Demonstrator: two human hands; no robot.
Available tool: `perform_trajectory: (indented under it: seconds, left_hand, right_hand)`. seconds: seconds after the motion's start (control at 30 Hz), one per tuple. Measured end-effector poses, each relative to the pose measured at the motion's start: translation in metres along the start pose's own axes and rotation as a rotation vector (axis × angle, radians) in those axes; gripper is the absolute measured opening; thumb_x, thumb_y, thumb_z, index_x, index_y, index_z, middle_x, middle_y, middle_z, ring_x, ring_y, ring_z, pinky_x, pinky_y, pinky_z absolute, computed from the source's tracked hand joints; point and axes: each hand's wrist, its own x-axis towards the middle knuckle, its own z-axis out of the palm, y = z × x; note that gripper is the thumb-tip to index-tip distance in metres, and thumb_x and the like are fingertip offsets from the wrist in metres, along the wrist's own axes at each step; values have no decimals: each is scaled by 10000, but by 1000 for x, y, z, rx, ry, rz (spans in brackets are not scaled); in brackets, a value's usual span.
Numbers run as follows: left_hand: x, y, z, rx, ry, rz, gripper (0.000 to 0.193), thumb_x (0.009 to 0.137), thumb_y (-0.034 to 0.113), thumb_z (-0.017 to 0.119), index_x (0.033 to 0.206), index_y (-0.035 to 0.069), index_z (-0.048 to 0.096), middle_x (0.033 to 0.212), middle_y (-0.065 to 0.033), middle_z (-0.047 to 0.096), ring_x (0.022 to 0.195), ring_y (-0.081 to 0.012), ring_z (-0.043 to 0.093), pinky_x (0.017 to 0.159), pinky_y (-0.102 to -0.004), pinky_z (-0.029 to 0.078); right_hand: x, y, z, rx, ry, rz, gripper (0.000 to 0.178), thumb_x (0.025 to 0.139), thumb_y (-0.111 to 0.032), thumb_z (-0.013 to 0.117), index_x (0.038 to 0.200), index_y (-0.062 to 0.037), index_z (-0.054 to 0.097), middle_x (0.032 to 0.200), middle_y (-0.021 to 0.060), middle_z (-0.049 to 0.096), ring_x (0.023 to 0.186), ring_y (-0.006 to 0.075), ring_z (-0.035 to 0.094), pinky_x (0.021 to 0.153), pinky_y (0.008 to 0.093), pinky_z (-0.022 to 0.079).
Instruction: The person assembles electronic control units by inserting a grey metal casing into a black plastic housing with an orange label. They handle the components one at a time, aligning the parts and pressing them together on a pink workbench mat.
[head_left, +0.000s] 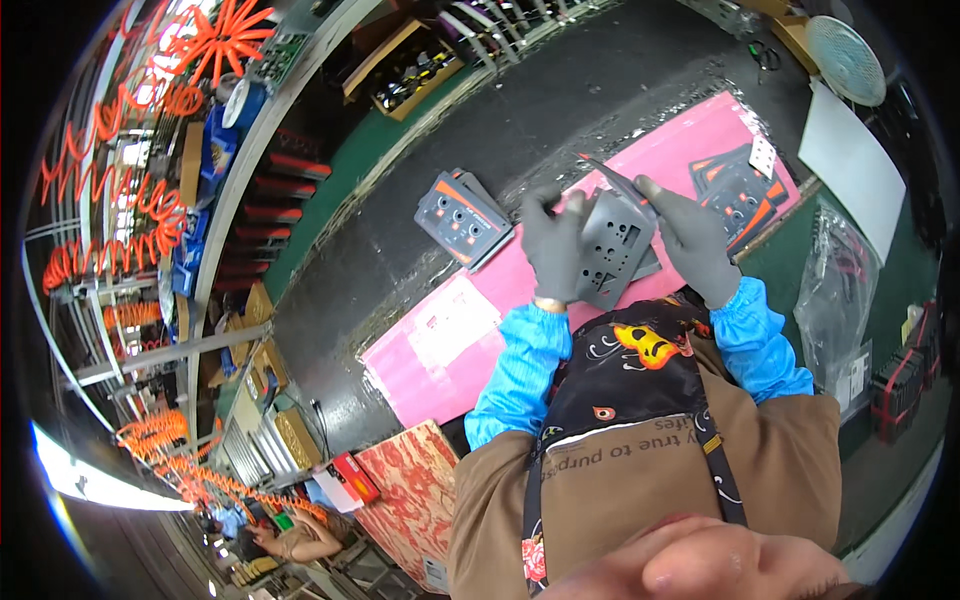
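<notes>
Panel (606, 252) stands tilted between the hands, over the pink mat (415, 395) along the counter's (345, 315) near edge. Both sleeved forearms reach forward, elbows bent. The left hand (553, 245) is half curled at the panel's left side; whether it grips is unclear. The right hand (690, 232) is narrowed, pinching a dark sheet (619, 180).

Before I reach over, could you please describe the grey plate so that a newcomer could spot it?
Find the pink mat, then the left hand and right hand over it. The grey plate between them has holes but lacks the orange edging of the panels to either side.
</notes>
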Motion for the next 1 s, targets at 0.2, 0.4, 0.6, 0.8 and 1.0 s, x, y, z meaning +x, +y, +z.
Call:
perform_trajectory:
  seconds: [0.2,0.4,0.6,0.8,1.0]
  left_hand:
    - [-41,30,-10,-650,-374,-323,596,857,538,722,1094,5,606,942,-51,648,828,-114,629,731,-262,517]
    - [-48,17,-20,-798,-345,-362,489,898,486,691,1038,29,585,913,-22,636,768,-88,637,655,-230,527]
    - [-54,10,-9,-969,-285,-326,433,897,438,693,1090,62,595,939,-1,634,787,-103,627,663,-255,525]
    - [-54,14,-6,-946,-256,-412,416,920,434,674,1054,59,552,868,4,587,730,-80,604,621,-227,521]
    - [-60,45,-14,-734,-214,-352,513,958,546,577,1157,75,538,889,19,558,731,-58,577,594,-198,450]
  right_hand:
    - [-3,-22,15,-102,-88,-144,607,805,-18,589,1387,-182,538,1114,101,682,854,276,681,698,376,562]
    - [-13,-40,22,198,-184,-33,563,840,35,543,1391,-83,538,1032,193,672,785,338,665,670,412,525]
    - [-16,-42,28,153,-207,-38,588,843,-5,552,1419,-117,507,864,127,636,763,319,647,642,421,510]
    - [-15,-40,29,122,-158,-105,569,844,-8,560,1400,-123,523,955,114,679,812,295,674,649,403,528]
    - [-9,-40,27,61,-101,-133,590,824,8,569,1396,-130,526,1069,100,697,856,274,686,664,378,549]
